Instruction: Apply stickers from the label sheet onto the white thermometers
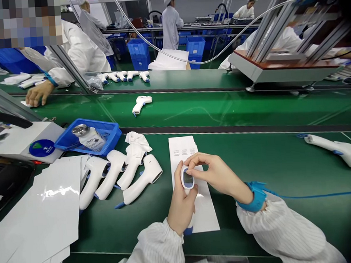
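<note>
My left hand (183, 208) is wrapped round a white infrared thermometer (188, 180), whose small dark screen faces up at me. At that screen's upper edge, the thumb and forefinger of my right hand (212, 172) are closed in a pinch; whatever lies between them is too small to make out. A blue wrist strap (252, 197) circles my right wrist. Beneath both hands lies a white sheet of printed labels (207, 217), partly covered. Left of it, several white thermometers (143, 180) rest side by side, one with a crumpled white cloth or bag (137, 143) over its head.
A blue tray (111, 131) holds a metal-capped bottle (89, 137). White sheets (49, 206) are piled at left. One thermometer (141, 104) lies on the green belt (206, 109); another thermometer-like device (337, 147) lies at right. Across the belt, a co-worker's hand (40, 93) rests near the bench.
</note>
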